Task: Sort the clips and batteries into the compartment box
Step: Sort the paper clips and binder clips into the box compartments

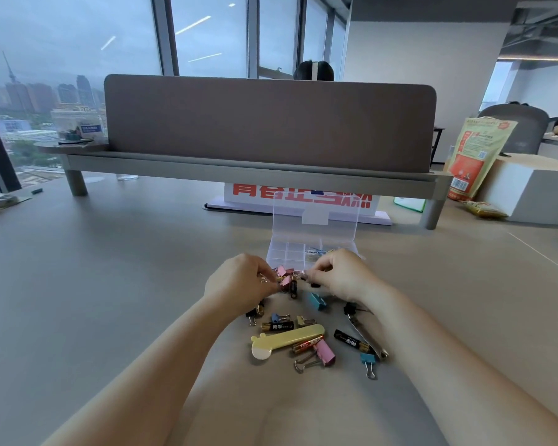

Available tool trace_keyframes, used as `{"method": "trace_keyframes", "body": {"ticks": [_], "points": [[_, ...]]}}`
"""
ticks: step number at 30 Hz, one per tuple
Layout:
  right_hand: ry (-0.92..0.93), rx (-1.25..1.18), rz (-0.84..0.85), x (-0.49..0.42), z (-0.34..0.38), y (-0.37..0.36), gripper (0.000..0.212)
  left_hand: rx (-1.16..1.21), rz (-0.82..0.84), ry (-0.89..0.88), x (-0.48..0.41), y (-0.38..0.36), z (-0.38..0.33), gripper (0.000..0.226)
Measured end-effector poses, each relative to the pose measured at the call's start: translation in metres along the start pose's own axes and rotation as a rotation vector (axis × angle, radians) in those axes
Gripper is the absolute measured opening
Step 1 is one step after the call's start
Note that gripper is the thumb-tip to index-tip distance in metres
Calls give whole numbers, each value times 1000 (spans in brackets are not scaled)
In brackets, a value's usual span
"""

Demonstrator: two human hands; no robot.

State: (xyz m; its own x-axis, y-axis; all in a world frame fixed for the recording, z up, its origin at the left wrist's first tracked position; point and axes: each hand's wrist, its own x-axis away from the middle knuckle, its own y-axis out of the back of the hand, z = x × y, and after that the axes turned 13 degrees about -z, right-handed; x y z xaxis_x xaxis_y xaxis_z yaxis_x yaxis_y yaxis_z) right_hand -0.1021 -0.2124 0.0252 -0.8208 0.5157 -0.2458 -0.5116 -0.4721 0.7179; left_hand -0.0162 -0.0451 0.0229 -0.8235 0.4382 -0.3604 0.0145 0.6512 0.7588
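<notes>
Both hands at a bunch of pink clips, just in front of the open box.

Left hand (239,281) curled, fingertips pinching the pink clips (284,275) from the left. Right hand (339,275) curled too, fingertips up against the same bunch from the right; hard to tell whether gripping or only touching. Directly beyond the knuckles, the clear box (298,252) on the table (110,268), lid standing upright, with paper clips (316,251) in a far right compartment. Just under the bunch, a black battery (293,288). Nearer the body, between the forearms, the loose heap: a blue clip (316,300), a second black battery (277,326), a yellow case (287,341), a red battery (308,344) touching a large pink clip (324,354).
</notes>
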Motion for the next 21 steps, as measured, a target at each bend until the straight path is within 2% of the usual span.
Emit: {"method": "trace_keyframes", "body": {"ticks": [6,10,15,18,21], "points": [[-1,124,-149,-6,-9,-4,25,-88,10,-39,-1,-3,-1,14],[4,241,-156,-7,-6,-14,27,-116,17,-66,0,-7,-2,9],[55,343,-166,-5,3,-19,18,-143,21,-95,0,-9,-2,7],[57,334,-138,-4,4,-18,14,-147,27,-102,-1,-10,-1,9],[11,209,-83,-5,2,-13,10,-89,56,-100,0,-8,0,11]]}}
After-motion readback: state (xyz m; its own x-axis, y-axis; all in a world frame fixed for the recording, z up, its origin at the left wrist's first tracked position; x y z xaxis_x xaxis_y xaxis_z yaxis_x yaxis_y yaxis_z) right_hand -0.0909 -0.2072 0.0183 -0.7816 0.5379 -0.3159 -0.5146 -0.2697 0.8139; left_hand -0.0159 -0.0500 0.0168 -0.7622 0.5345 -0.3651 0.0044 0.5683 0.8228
